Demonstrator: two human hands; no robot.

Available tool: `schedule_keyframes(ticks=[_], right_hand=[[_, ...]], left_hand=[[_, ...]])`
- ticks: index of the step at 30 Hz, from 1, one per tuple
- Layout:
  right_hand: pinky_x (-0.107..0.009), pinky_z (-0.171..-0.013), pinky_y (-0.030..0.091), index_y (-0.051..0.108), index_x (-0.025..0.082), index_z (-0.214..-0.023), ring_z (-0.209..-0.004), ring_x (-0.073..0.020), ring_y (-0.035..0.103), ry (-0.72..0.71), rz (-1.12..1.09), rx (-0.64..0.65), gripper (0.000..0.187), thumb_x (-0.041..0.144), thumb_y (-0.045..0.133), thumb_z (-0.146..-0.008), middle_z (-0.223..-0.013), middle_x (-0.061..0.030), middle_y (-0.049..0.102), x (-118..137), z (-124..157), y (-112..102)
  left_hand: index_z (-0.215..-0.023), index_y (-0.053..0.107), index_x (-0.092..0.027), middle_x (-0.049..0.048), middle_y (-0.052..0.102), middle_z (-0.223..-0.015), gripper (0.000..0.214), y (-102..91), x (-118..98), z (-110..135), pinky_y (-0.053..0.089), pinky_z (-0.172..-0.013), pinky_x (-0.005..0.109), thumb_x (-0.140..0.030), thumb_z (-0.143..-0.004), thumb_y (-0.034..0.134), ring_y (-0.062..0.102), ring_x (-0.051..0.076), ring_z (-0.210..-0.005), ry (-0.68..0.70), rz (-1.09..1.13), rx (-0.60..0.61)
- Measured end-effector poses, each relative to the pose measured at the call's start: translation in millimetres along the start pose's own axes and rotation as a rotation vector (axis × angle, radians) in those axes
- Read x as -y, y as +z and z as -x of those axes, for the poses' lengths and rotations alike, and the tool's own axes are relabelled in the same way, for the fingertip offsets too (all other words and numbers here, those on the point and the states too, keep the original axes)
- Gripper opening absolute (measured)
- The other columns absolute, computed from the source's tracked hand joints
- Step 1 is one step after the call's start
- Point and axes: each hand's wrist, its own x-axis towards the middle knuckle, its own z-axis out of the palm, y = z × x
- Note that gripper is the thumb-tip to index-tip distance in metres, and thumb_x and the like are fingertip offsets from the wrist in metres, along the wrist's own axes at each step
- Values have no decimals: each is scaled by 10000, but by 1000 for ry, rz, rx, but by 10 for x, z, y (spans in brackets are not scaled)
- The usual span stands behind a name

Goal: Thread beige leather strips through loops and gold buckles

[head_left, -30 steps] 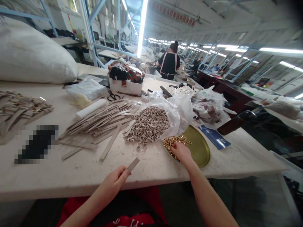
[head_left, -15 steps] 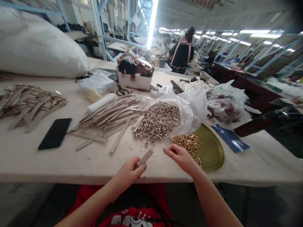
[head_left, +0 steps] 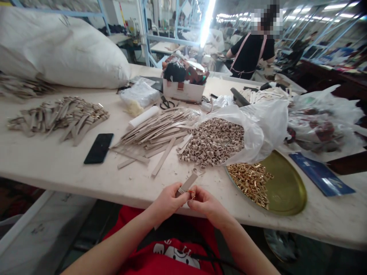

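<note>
My left hand is closed on a beige strap at the table's near edge. My right hand pinches a small gold buckle against the strap's lower end. The two hands touch each other. A heap of gold buckles lies on a brass tray to the right. Behind my hands sit a pile of small beige loops spilling from a plastic bag and a stack of loose beige straps.
A black phone lies left of the straps. Further left is a pile of straps with buckles. A big white sack, scissors, a white box and a blue card are on the table. A person in black stands beyond.
My right hand left the brass tray with a gold buckle and came to the left hand; both hands drew together at the table edge. The camera tilted down and swung left.
</note>
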Motion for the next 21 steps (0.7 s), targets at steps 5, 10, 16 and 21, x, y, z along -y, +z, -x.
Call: schedule_keyframes(ticks=[5,10,16,21], right_hand=[[-240,-640,378,574,191,-753,-636,-109,490,0,-112,-92,206,392,616,-737,-674,24,555,-122,21,97],[-246,-654,423,598,184,-687,-627,-94,522,38,-310,-187,205,373,679,-683,-693,22,586,-171,35,121],[-220,-626,437,619,182,-669,-627,-78,514,-51,-329,-381,181,317,732,-626,-818,0,631,-127,16,87],[-204,-587,429,638,206,-745,-614,-81,502,-81,-305,-413,202,278,752,-595,-692,34,575,-146,-21,138]], left_hand=[[-739,496,-157,-66,408,-565,182,-8,5,13,303,-489,178,-336,-771,483,354,77,-510,13,-22,-29],[-764,511,-158,-43,463,-628,196,-57,42,80,329,-536,195,-342,-799,453,404,94,-571,92,-131,-54],[-731,510,-171,-42,446,-569,310,-189,44,273,307,-522,216,-390,-856,330,421,114,-550,47,-322,13],[-747,545,-172,-38,470,-567,299,-185,24,294,295,-525,213,-358,-852,336,444,123,-572,33,-388,77]])
